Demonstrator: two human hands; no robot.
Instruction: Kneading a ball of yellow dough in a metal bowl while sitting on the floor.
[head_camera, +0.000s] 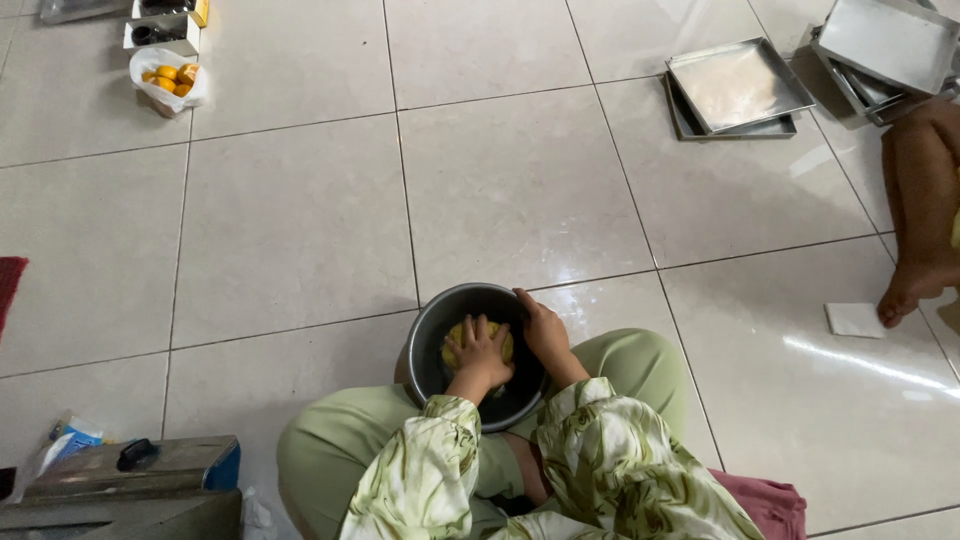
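Lower centre of frame: left hand (483, 352) presses spread fingers into yellow dough (476, 342) inside the grey bowl (440, 315) wedged against the knees, right hand (543, 328) curled over the rim, steadying it.

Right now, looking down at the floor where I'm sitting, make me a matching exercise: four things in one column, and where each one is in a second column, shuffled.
Things:
1. Lump of yellow dough
2. Clear plastic bag of orange-yellow pieces
3. Shallow rectangular metal baking trays
4. Small white paper square

Places:
A. On the tile next to another person's bare foot
B. Far left, near the white boxes
C. Inside the round dark metal bowl, under the left hand
D. Far right, stacked on the floor

Pairs: 1-C, 2-B, 3-D, 4-A
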